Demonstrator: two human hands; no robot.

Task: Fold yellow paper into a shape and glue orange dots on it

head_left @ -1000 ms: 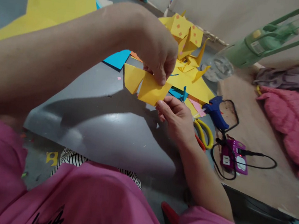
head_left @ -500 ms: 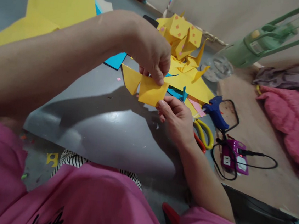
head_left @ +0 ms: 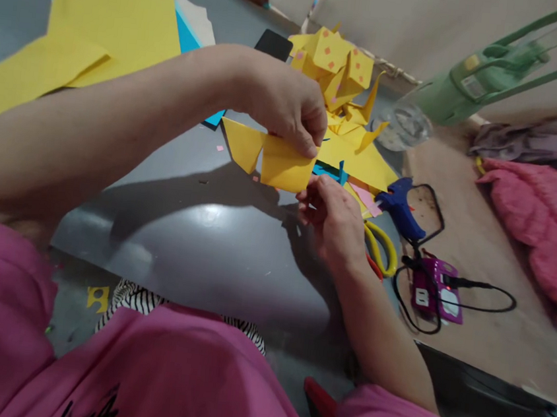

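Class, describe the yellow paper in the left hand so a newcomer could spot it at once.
Start at the grey table in front of the pink shirt. Over it, the left hand pinches the yellow paper near its top edge. Unlike the large yellow sheets farther left, this piece is small, with a gap in its lower edge.

Bare left hand (head_left: 296, 111): lowered at the wrist, exposing a flat black rectangular object (head_left: 274, 44) at upper centre and hiding more of the blue paper sheet (head_left: 215, 118). Bare right hand (head_left: 338, 221): shifted slightly rightward at the four-sided yellow paper piece (head_left: 285, 166).
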